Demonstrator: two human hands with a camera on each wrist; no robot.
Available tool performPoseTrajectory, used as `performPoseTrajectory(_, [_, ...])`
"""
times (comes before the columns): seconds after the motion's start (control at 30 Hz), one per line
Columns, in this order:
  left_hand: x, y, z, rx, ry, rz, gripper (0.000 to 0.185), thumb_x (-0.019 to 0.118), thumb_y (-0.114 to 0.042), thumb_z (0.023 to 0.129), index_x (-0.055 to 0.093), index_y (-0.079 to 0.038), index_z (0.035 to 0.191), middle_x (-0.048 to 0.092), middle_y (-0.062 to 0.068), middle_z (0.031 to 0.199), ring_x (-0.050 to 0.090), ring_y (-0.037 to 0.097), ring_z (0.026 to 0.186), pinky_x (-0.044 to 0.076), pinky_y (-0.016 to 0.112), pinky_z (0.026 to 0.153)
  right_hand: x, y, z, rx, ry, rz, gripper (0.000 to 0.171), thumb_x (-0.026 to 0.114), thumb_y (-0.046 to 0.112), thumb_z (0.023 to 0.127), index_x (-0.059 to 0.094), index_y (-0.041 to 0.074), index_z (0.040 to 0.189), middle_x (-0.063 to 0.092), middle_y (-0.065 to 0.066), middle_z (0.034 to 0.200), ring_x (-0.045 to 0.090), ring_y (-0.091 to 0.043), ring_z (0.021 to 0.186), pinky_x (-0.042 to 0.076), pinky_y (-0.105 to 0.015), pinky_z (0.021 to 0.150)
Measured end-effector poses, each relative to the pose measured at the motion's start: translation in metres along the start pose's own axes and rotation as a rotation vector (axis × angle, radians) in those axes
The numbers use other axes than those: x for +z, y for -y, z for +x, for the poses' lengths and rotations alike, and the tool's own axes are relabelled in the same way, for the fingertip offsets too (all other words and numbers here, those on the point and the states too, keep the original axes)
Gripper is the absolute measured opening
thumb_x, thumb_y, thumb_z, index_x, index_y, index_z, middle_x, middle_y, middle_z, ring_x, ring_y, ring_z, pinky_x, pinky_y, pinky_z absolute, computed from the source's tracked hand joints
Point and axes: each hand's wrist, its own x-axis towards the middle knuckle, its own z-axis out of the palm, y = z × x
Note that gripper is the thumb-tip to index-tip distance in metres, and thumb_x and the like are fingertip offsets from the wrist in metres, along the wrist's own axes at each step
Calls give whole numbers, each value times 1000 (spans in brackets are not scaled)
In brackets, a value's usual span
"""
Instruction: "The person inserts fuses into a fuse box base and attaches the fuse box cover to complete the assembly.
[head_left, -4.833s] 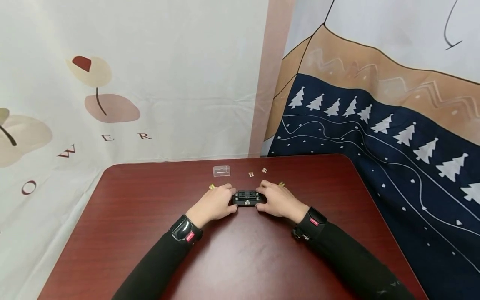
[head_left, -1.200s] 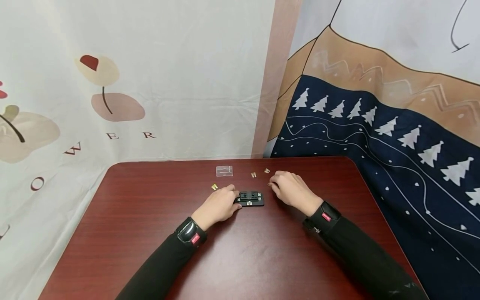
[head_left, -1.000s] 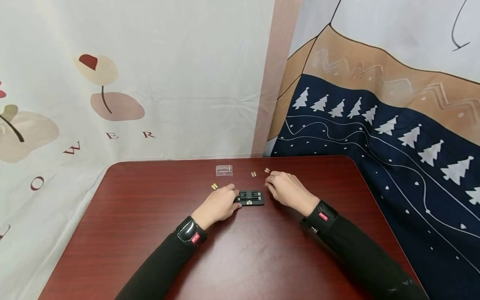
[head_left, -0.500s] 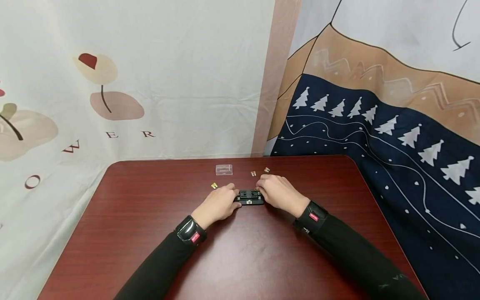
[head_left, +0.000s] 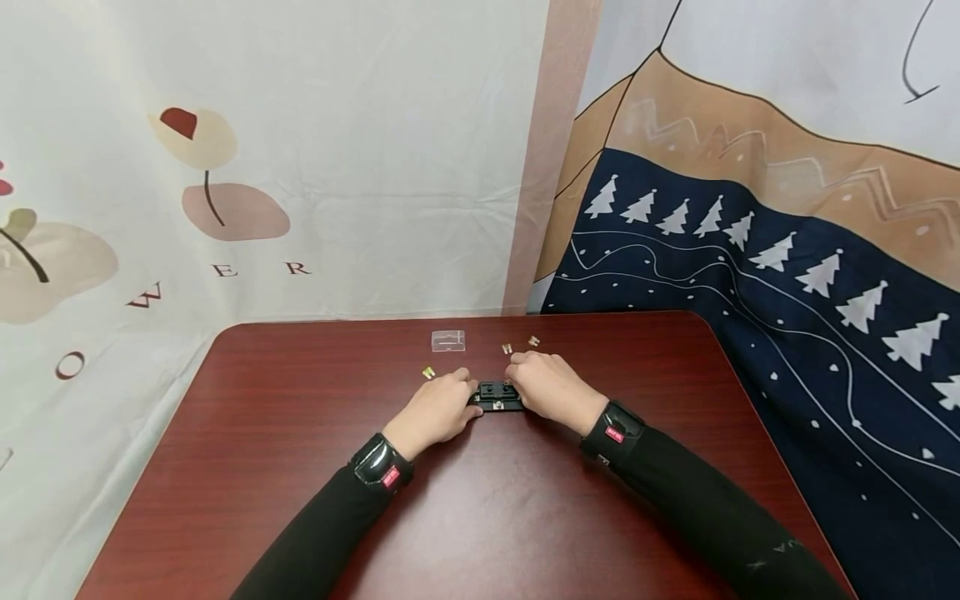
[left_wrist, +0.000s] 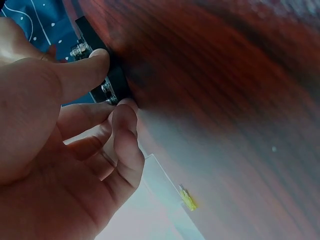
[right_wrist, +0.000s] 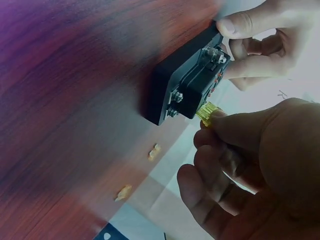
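A small black fuse block [head_left: 497,396] [right_wrist: 186,87] [left_wrist: 107,75] lies on the dark red table [head_left: 480,500]. My left hand [head_left: 437,407] [left_wrist: 65,150] grips its left end between thumb and fingers. My right hand [head_left: 546,387] [right_wrist: 250,165] pinches a small yellow fuse [right_wrist: 207,112] and holds it against the block's top face at its right end. In the head view my right hand hides that fuse and the block's right part.
A clear plastic cover [head_left: 447,340] lies behind the block. Loose yellow fuses lie nearby: one [head_left: 428,372] [left_wrist: 188,199] left of my left hand, two [head_left: 507,347] [head_left: 533,341] [right_wrist: 154,151] [right_wrist: 123,192] behind my right hand. Patterned cloth hangs behind and right.
My right hand picked a fuse from the table at the right and came back left to the block. My left hand kept its grip on the block's left end.
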Motion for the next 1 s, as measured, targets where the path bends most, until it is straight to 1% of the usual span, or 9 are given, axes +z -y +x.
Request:
performPoseTrajectory(0.3, [-2, 2, 2, -3, 15, 1, 33, 79, -34, 104, 77, -6, 121, 67, 8, 111, 75, 29, 91, 65, 47, 82, 2, 4, 4, 1, -10, -37, 13, 74, 8, 102, 85, 14, 101, 71, 0, 92, 70, -15, 80, 62, -38, 66])
performPoseTrajectory(0.57, [-2, 5, 3, -2, 16, 5, 35, 79, -34, 104, 77, -6, 124, 68, 8, 112, 75, 28, 91, 65, 47, 82, 4, 3, 7, 32, 2, -1, 12, 74, 11, 104, 86, 14, 103, 73, 0, 94, 72, -15, 83, 64, -38, 71])
performPoseTrajectory(0.8, [-2, 7, 4, 1, 21, 13, 37, 78, -37, 105, 77, -6, 125, 68, 8, 112, 75, 29, 92, 65, 47, 83, 6, 3, 10, 45, 11, 2, 13, 73, 11, 104, 85, 14, 101, 72, 0, 93, 71, -13, 81, 64, -37, 71])
performPoseTrajectory(0.93, [-3, 8, 3, 13, 10, 2, 38, 78, -35, 104, 76, -4, 125, 68, 9, 112, 75, 30, 92, 65, 49, 82, 6, 5, 11, 53, 14, 8, 14, 72, 10, 104, 85, 14, 101, 72, 0, 93, 71, -13, 81, 64, -37, 71])
performPoseTrajectory(0.97, [1, 11, 4, 26, -7, 6, 38, 77, -36, 105, 76, -4, 125, 67, 9, 111, 75, 29, 91, 65, 49, 80, 6, 5, 11, 56, 16, 9, 13, 72, 10, 104, 85, 13, 101, 72, 0, 92, 70, -13, 80, 64, -37, 71])
performPoseTrajectory(1.0, [2, 12, 4, 29, -11, 3, 38, 77, -36, 104, 76, -4, 124, 67, 9, 110, 75, 29, 90, 65, 50, 79, 6, 5, 12, 59, 17, 10, 13, 72, 10, 104, 85, 13, 101, 72, 0, 92, 70, -13, 80, 64, -37, 71])
